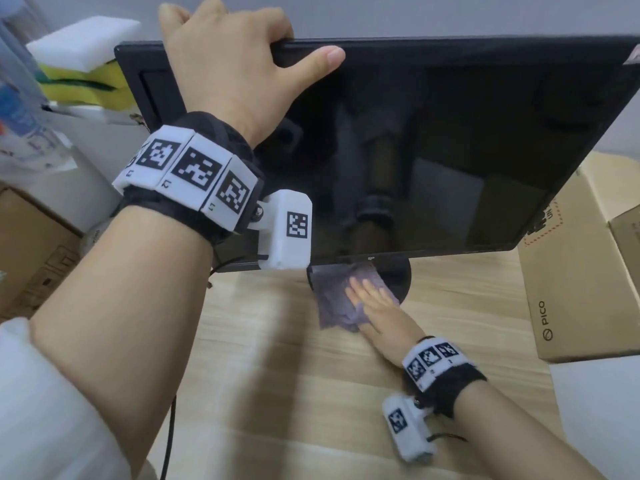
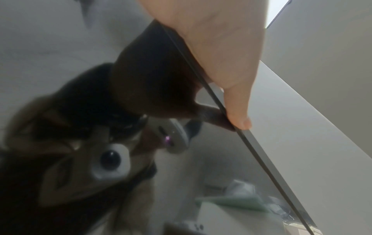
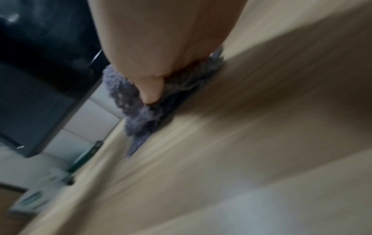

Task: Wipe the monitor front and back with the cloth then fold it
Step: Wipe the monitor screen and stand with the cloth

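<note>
**Cloth is down at the stand base, right hand is the one on it**

So here's the layout. The left hand is hooked over the monitor along its top edge, close to the top-left corner: fingers curled behind the panel, thumb lying on the front bezel. The left wrist view shows that same thumb pinched along the thin edge. That hand is steadying the screen, which looks tipped back a bit.

The purple cloth is way lower, lying half on the round stand base and half on the wooden desk, right under the middle of the monitor's bottom edge. The right hand is flat on top of it, fingers straight and pointing toward the stand, palm pressing down, not wrapped around it. The right wrist view shows the fluffy cloth bunched under the fingers against the desk.

The bit that matters: the cloth sits straight below the screen, with its longer side running from the base toward the desk's near edge. The right hand is already touching it, the left is well apart up top. My guess is the right keeps wiping or gathers the cloth while the left holds the panel. The view is too blurry to say which surface is being wiped
</note>
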The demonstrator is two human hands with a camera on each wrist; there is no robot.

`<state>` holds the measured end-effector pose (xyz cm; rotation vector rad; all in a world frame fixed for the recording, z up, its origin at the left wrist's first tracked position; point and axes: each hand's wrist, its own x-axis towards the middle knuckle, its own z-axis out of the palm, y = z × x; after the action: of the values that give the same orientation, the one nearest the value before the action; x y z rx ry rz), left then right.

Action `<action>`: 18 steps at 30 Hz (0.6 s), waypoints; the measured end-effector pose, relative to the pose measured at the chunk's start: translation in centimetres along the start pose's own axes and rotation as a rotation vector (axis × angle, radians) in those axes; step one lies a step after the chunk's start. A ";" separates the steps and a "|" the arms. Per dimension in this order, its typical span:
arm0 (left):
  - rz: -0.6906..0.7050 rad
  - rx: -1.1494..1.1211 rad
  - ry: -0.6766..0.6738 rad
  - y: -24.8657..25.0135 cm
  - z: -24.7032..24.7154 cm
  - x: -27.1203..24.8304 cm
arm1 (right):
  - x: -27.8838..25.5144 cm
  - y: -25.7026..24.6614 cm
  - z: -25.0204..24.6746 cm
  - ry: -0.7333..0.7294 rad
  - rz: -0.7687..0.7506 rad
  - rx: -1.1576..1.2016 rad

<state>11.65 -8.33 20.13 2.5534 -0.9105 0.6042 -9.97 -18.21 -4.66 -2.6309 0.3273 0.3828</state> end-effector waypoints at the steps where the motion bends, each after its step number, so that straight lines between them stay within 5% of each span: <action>1: -0.002 -0.002 0.002 0.0 0.1 0.0 | -0.7 1.1 -0.2 -0.008 -0.023 0.011; 9: 0.021 0.037 -0.013 -0.2 -0.2 -0.1 | 3.2 1.8 -1.3 0.241 0.363 0.152; 18: 0.035 0.039 -0.015 0.4 -0.5 -0.1 | -1.0 2.0 -0.8 0.196 0.283 0.129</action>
<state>11.18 -8.34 20.57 2.5849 -0.9599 0.6197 -11.35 -20.15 -4.47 -2.5026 0.7682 0.1850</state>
